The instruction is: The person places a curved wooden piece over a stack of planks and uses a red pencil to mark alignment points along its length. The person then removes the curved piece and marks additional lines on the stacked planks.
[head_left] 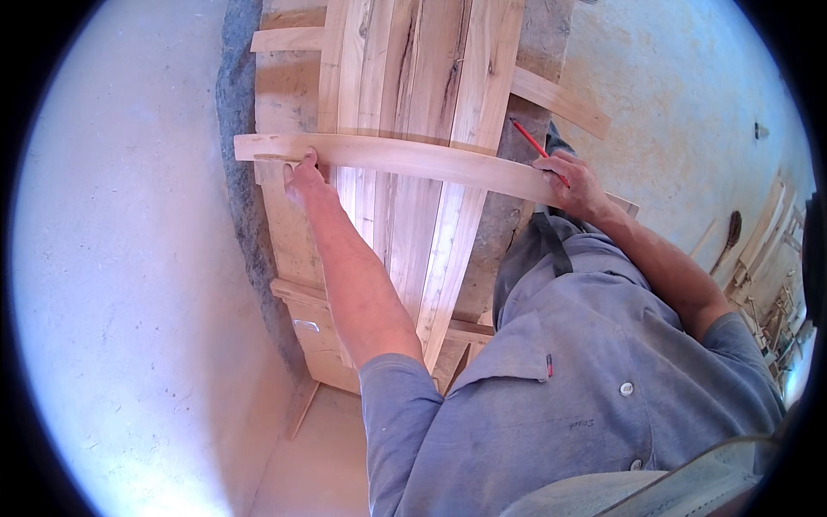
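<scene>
A long pale wooden slat [405, 160] lies crosswise over a row of boards [412, 77] set side by side lengthwise. My left hand [307, 176] grips the slat's near edge close to its left end, the thumb pressed on its face and the other fingers partly hidden beneath. Toward the slat's right end, my right hand [575, 183] is closed around a red pencil [525, 136], whose dark tip points up and left. That same hand also rests against the slat; how far its fingers wrap under it cannot be made out.
Two shorter wood strips, one at the upper left [289, 39] and one at the upper right [560, 99], jut out past the boards. A pale wall [121, 258] rises along the left. On the far right, a brush [732, 231] and wood scraps [771, 276] lie on the floor.
</scene>
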`<action>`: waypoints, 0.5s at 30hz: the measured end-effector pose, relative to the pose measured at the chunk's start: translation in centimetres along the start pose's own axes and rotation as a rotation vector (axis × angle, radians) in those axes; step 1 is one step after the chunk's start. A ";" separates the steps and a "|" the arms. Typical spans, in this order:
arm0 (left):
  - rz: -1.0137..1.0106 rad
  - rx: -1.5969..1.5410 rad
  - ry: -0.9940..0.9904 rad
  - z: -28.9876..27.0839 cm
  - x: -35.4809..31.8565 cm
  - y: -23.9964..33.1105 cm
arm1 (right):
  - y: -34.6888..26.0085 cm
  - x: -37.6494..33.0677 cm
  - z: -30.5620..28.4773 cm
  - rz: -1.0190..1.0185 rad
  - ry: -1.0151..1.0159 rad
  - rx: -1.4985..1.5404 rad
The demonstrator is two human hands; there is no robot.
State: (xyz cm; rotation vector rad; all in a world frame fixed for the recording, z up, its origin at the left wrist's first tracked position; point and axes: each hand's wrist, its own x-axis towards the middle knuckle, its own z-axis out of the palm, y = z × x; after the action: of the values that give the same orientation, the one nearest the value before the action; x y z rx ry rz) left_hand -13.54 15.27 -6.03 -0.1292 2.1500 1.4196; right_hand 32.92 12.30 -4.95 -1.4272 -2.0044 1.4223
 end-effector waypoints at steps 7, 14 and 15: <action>0.013 0.003 -0.018 0.1 -0.6 0.3 | 0.0 0.0 -0.1 -0.006 -0.006 -0.021; 0.000 0.006 -0.020 -0.1 -0.2 0.2 | 0.5 -0.1 0.1 -0.021 -0.002 -0.022; -0.002 0.010 -0.017 -0.1 -0.2 0.2 | 0.5 -0.1 0.1 -0.017 -0.004 -0.021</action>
State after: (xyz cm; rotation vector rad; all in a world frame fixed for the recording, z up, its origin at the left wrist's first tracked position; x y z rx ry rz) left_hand -13.47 15.26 -5.79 -0.1155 2.1420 1.4040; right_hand 33.12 12.18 -5.39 -1.4133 -2.0349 1.4017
